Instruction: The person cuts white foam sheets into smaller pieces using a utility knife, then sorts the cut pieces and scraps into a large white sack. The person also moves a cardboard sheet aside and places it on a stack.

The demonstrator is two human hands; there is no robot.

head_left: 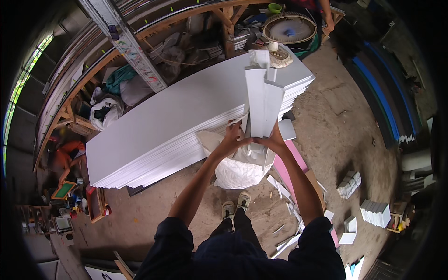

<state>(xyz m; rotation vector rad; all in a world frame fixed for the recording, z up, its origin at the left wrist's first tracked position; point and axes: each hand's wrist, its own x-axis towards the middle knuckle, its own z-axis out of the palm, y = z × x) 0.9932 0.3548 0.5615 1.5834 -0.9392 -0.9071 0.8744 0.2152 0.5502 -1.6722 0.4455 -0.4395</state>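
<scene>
A bundle of long white board strips (265, 100) stands upright out of a white woven sack (242, 171), its top ends uneven. My left hand (232, 141) is closed at the near left of the bundle, by the sack's mouth, thumb pointing right. On the other side my right hand (273, 141) grips the strips' near right side. The two thumbs almost meet in front. Some fingertips are hidden behind the strips. Just left of the sack lies a long stack of white sheets (163, 121), layered to knee height or so.
A fan (290, 29) stands behind the stack. White offcuts (291, 205) and a pink sheet (290, 161) lie on the floor to the right, with bundled white pieces (349, 184) beyond. A metal post (126, 46) rises at the back. Another person (70, 156) works at far left; another's hand (328, 25) shows at top right.
</scene>
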